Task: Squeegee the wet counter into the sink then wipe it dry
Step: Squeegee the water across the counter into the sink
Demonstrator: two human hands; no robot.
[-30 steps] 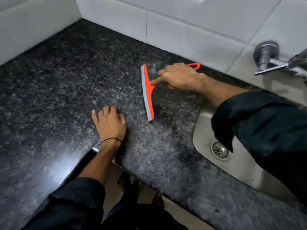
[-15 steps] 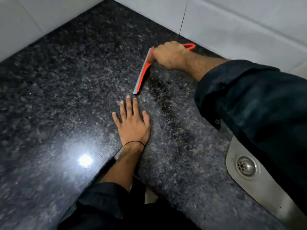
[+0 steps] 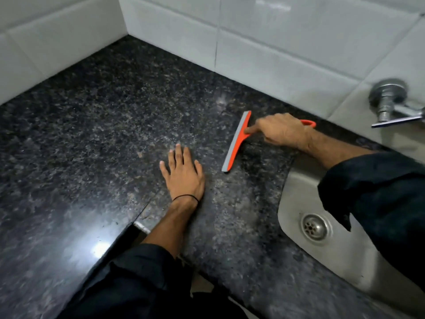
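Observation:
An orange squeegee (image 3: 235, 143) with a grey rubber blade lies edge-down on the dark speckled granite counter (image 3: 103, 134). My right hand (image 3: 282, 131) grips its handle, forefinger stretched toward the blade; the handle's orange loop shows behind the wrist. My left hand (image 3: 184, 174) rests flat on the counter with fingers spread, just left of the blade's near end and apart from it. The steel sink (image 3: 296, 196) with its round drain (image 3: 315, 226) sits to the right of the squeegee.
White tiled walls (image 3: 276, 42) enclose the counter at the back and left, meeting in a corner. A chrome tap (image 3: 388, 100) juts from the wall above the sink. The counter's front edge steps inward near my left forearm. My dark right sleeve covers part of the sink.
The squeegee has travelled from the back wall rightward, closer to the sink. My left hand stays flat on the counter. The view has swung up, bringing the tap back in.

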